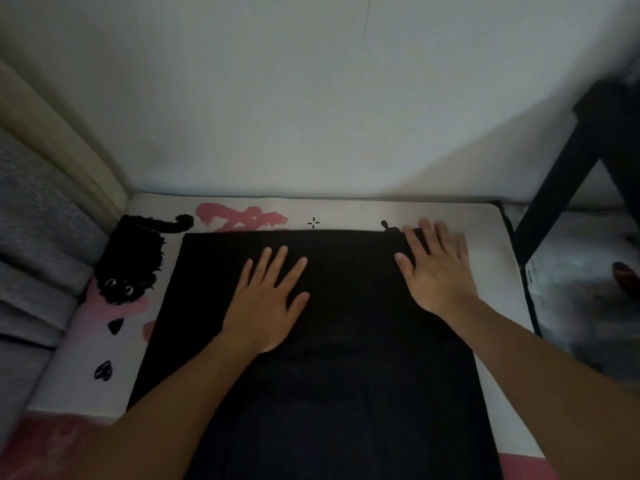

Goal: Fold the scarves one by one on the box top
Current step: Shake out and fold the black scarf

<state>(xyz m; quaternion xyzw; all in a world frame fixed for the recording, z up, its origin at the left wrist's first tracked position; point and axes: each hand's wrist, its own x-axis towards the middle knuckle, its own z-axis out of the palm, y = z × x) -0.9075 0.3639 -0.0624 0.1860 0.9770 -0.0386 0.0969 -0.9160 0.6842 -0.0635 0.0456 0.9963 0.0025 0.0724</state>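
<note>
black scarf (346, 341) spread flat on white box top (485, 230), near end hanging over front edge. left hand (266, 303) flat, fingers straight, pressing scarf middle. right hand (438, 268) flat, fingers splayed, on scarf's far right corner.

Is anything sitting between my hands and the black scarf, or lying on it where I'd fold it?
Nothing visible. The left hand and right hand lie flat on the black scarf with straight fingers, and nothing else rests on it. The scarf covers most of the printed box top.
</note>
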